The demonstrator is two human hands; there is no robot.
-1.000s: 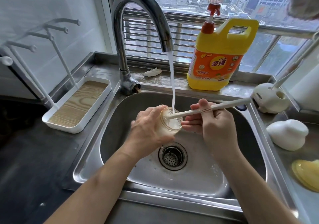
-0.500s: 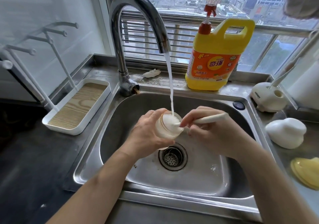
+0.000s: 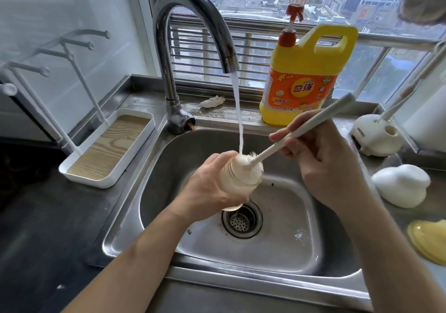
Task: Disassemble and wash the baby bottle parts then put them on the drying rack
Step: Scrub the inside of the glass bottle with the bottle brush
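Head view: bottle [image 3: 231, 182] hung over the sink [image 3: 289, 216], just at 12 o'clock of the drain [image 3: 242, 219], mouth tipped toward 1 o'clock under the tap [image 3: 193, 6] stream. Wet plastic: light, stiff, prob. slippery, so my left hand [image 3: 207, 192] wrapped the body w/ curled fingers. My right hand [image 3: 321, 158], at 3 o'clock of it, pinched the brush [image 3: 335, 108] mid-handle, bristles in the mouth. Drying rack [image 3: 108, 143] at 9 o'clock, well apart.

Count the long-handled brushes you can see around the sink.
2. One brush is in the grip of the right hand, head inside the bottle; the other brush stands in the white holder at right. Others may be hidden.
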